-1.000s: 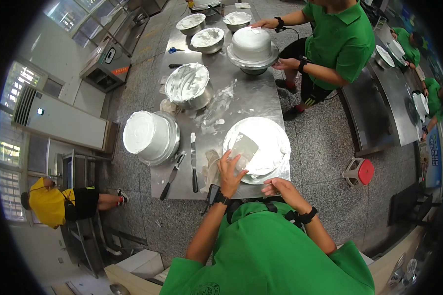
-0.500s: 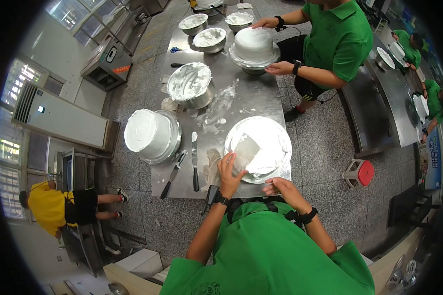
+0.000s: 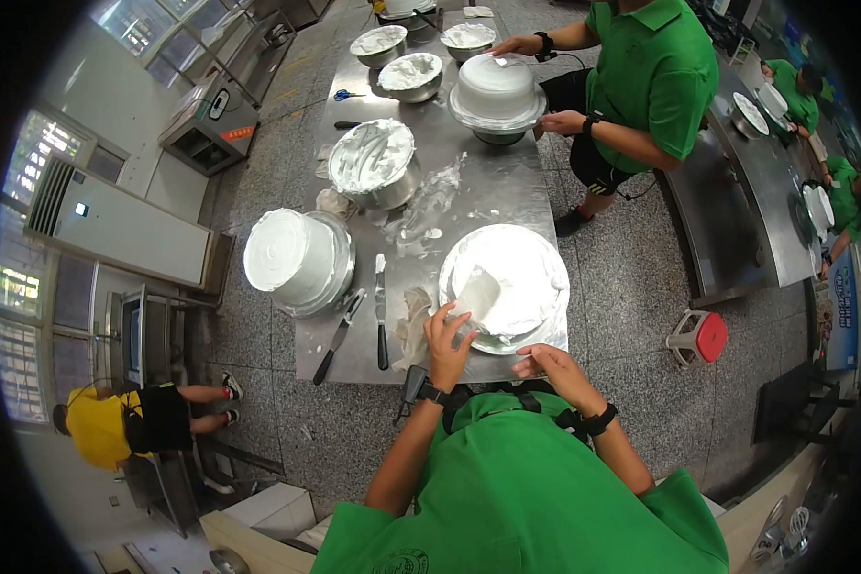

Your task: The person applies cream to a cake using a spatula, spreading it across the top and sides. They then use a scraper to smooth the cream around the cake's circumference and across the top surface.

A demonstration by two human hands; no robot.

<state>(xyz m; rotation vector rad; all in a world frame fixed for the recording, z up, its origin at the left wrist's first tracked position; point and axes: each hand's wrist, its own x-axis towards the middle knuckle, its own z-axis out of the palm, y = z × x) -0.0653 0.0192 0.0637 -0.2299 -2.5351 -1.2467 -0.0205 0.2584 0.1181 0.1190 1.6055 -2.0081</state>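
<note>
In the head view a cake (image 3: 526, 277) coated in white cream sits on a round turntable at the table's near edge. My left hand (image 3: 449, 349) pinches a translucent scraper (image 3: 477, 295), which overlaps the cake's left side. My right hand (image 3: 557, 371) is empty beside the turntable's near rim, its fingers apart and slightly bent. Left of the cake lie a crumpled cloth (image 3: 414, 325) and two spatulas with dark handles, one palette knife (image 3: 381, 316) smeared with cream and a second spatula (image 3: 339, 337).
A second cream-coated cake (image 3: 282, 251) stands at the table's left edge. Beyond it is a metal bowl (image 3: 387, 191) of cream. Across the table a co-worker (image 3: 646, 86) handles another cake (image 3: 493, 88). A red-topped stool (image 3: 710, 337) stands on the floor at right.
The scraper has tilted and shows narrower, as my left hand shifts slightly. The co-worker's lower hand has moved right, away from the cake's base. The person in yellow has shifted.
</note>
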